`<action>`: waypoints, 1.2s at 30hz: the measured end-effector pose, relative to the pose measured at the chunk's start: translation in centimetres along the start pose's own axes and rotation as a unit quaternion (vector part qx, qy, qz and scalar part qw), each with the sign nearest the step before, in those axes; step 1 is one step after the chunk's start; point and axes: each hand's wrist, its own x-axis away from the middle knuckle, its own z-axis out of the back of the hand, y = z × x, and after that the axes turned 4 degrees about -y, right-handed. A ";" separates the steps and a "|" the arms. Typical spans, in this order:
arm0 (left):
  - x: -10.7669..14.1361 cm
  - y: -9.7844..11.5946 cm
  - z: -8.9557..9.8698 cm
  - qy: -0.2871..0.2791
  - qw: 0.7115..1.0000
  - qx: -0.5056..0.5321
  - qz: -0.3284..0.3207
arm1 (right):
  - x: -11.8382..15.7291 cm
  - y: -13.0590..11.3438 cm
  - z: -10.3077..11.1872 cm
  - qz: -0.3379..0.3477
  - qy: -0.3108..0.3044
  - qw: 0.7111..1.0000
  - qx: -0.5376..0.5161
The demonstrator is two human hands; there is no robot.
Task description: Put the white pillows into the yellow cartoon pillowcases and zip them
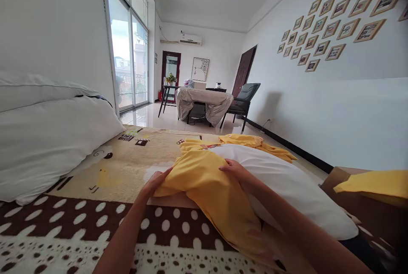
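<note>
A yellow pillowcase (204, 172) lies bunched over the near left end of a white pillow (287, 180) on the bed. My left hand (158, 180) pinches the pillowcase at its left edge. Farther right, my right hand (235, 169) grips a fold of the same cloth beside the pillow, thumb on top. The fabric hangs toward me between my forearms, and a peach-coloured part shows near its lower end. How far the pillow reaches inside the cloth is hidden. More yellow cloth (244, 139) lies crumpled behind the pillow.
White pillows (54, 138) are stacked at the left on the patterned blanket (137, 172). At the right, yellow fabric (379, 182) hangs over a brown box (338, 176). Beyond the bed stand a covered table (204, 95) and a dark chair (245, 97).
</note>
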 end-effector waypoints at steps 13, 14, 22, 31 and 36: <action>1.2 3.1 -1.0 -0.074 0.941 0.325 -0.057 | 1.4 -0.1 -0.9 0.093 0.287 0.782 0.546; 1.4 3.3 -1.0 -0.071 0.937 0.336 -0.059 | 0.9 -0.4 -2.7 0.120 0.270 0.792 0.535; 3.4 5.6 -0.9 -0.048 0.942 0.325 -0.072 | -4.8 -0.3 -12.5 0.173 0.085 0.889 0.415; 4.8 7.1 -0.6 -0.022 0.980 0.182 -0.077 | -6.2 3.4 -11.4 0.248 0.111 0.936 0.225; 5.3 7.3 1.9 -0.010 0.956 0.287 -0.063 | -6.2 3.0 -10.6 0.238 0.139 0.949 0.151</action>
